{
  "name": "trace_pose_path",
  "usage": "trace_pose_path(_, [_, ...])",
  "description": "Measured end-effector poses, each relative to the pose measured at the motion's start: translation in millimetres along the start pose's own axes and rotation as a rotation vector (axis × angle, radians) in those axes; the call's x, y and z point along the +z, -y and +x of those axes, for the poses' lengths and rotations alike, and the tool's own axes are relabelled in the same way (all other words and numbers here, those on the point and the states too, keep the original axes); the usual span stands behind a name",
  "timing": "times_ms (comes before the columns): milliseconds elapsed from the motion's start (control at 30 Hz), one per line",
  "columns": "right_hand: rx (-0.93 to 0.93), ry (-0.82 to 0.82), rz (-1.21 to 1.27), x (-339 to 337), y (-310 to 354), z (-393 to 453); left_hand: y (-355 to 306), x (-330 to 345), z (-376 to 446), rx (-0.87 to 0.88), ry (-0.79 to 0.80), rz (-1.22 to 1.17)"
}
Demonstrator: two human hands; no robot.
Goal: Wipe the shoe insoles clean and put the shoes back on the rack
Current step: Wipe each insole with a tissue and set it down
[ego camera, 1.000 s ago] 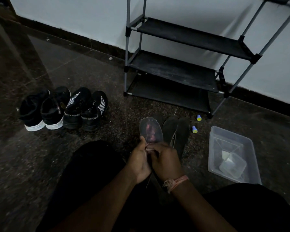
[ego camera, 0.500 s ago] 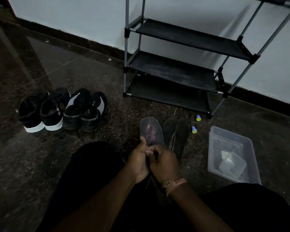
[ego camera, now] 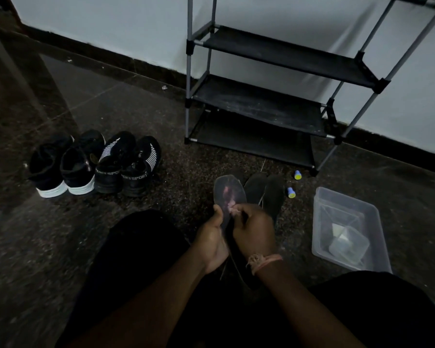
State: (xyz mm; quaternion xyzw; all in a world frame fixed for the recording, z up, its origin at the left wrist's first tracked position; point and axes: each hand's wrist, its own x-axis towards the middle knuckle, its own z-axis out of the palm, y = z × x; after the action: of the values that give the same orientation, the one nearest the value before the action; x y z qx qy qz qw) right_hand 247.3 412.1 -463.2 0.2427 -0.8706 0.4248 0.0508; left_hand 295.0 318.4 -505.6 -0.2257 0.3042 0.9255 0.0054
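The left hand (ego camera: 212, 237) grips the insole (ego camera: 227, 194) steady, toe toward twelve o'clock, so the right hand (ego camera: 255, 229), fingers curled on it, can rub.

One view only, head-worn, wide-angle, looking forward and steeply down from a seated person. Near the bottom centre: both forearms, left hand (ego camera: 212, 238) and right hand (ego camera: 255, 229) close to the lens, knees at the lower corners. Mid-distance: floor (ego camera: 60, 247) with shoes (ego camera: 96, 164) left, tub (ego camera: 347, 229) right. Farthest, top right: rack (ego camera: 274, 96) against the wall (ego camera: 111, 18). Straight lines bow toward the edges. Dim light.
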Motion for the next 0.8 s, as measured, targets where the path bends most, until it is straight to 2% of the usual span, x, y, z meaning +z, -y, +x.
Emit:
trace_pose_path(67, [0.012,-0.064,-0.043,-0.2,-2.8,-2.3,3.5,-3.1,-2.7,-0.029,0.002,0.005])
trace_pose_path(233, [-0.108,0.135,-0.069,-0.5,16.9,-23.0,-1.0,0.1,-6.7,0.027,0.003,0.022])
trace_pose_path(367, [-0.007,-0.056,-0.123,-16.0,-5.8,12.4,5.6,6.6,-12.3,-0.044,0.059,0.014])
trace_pose_path(400, [-0.02,-0.045,-0.128,-16.3,-6.3,13.0,5.6,7.3,-14.9,-0.05,0.058,0.013])
trace_pose_path(533, [-0.153,0.172,-0.104,-4.3,20.1,-17.9,-5.5,2.7,-11.1,0.024,0.048,0.001])
trace_pose_path(700, [0.006,-0.051,-0.146,-15.0,-11.2,24.0,-2.8,6.9,-0.2,-0.048,0.075,0.0])
trace_pose_path(800, [-0.087,0.087,-0.17,-5.6,-0.9,-5.4,0.7,1.3,0.5,-0.06,0.027,-0.011])
